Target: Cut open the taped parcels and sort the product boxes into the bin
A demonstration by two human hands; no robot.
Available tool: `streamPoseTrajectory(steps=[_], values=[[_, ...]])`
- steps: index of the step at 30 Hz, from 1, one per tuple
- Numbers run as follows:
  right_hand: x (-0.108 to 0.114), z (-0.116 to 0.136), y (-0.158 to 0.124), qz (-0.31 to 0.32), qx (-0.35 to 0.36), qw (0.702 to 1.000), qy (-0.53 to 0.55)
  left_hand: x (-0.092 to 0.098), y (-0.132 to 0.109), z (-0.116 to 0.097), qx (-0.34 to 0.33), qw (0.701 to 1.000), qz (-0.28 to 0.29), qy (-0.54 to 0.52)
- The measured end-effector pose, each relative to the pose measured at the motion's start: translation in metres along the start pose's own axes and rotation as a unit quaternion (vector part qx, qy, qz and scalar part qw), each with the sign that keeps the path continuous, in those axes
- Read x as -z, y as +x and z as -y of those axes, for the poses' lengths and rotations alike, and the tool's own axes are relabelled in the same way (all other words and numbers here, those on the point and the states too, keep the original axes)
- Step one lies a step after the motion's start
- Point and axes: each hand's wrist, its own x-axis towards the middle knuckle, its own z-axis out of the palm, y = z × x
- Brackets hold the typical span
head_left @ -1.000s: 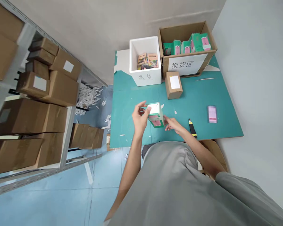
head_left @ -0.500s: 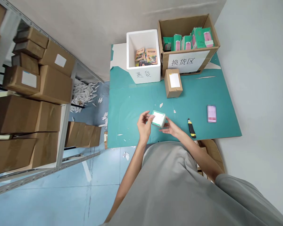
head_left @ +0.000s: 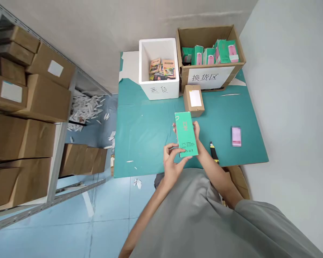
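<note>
A green carton (head_left: 186, 134) with pink and dark print is held up in front of me above the table. My left hand (head_left: 173, 161) pinches its lower left edge, thumb and fingers at the bottom. From behind, my right hand (head_left: 197, 138) wraps its upper right side, with fingertips showing past the far left edge. Just beyond it stands a small brown cardboard box (head_left: 194, 101) with a white label. A black and yellow utility knife (head_left: 214, 153) lies right of my right forearm.
On the green table (head_left: 142, 143), a white foam box (head_left: 161, 87) holds small printed packs. Beside it, a large cardboard box (head_left: 181, 73) contains several green cartons (head_left: 220, 53). A blurred pink phone-like thing (head_left: 236, 136) lies at right. Shelves of cardboard boxes (head_left: 47, 98) stand left.
The carton has been turned so its broad green face shows instead of its white end. My right hand has moved behind it, my left to its lower edge. The view has shifted slightly.
</note>
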Motion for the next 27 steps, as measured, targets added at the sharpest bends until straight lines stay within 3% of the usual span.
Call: streamPoseTrajectory(steps=[3, 5, 7, 9, 12, 16, 19, 22, 25, 27], values=[[-0.007, 0.001, 0.003, 0.042, -0.004, 0.998, 0.052, 0.001, 0.011, -0.009, -0.037, 0.999, -0.002, 0.010], [-0.005, 0.006, 0.007, -0.016, 0.039, 0.999, 0.034, 0.006, 0.017, -0.004, -0.004, 1.000, 0.021, 0.010], [0.000, 0.013, 0.011, -0.114, 0.099, 0.988, 0.006, 0.008, 0.023, 0.008, 0.067, 0.995, 0.069, -0.007], [0.007, 0.021, 0.015, -0.162, 0.138, 0.977, -0.012, 0.004, 0.028, 0.023, 0.163, 0.981, 0.098, -0.046], [0.015, 0.028, 0.012, -0.198, 0.174, 0.962, -0.073, -0.010, 0.035, 0.041, 0.295, 0.946, 0.107, -0.084], [0.023, 0.027, -0.003, -0.212, 0.203, 0.941, -0.171, -0.029, 0.049, 0.059, 0.376, 0.905, 0.105, -0.167], [0.028, 0.027, -0.010, -0.160, 0.209, 0.939, -0.221, -0.042, 0.075, 0.075, 0.372, 0.901, 0.087, -0.205], [0.027, 0.040, -0.002, -0.111, 0.176, 0.950, -0.232, -0.063, 0.120, 0.088, 0.312, 0.927, 0.066, -0.198], [0.018, 0.077, 0.024, -0.099, 0.171, 0.954, -0.226, -0.096, 0.182, 0.088, 0.241, 0.946, 0.061, -0.209], [0.008, 0.114, 0.049, -0.100, 0.228, 0.942, -0.224, -0.122, 0.230, 0.079, 0.181, 0.954, 0.065, -0.231]])
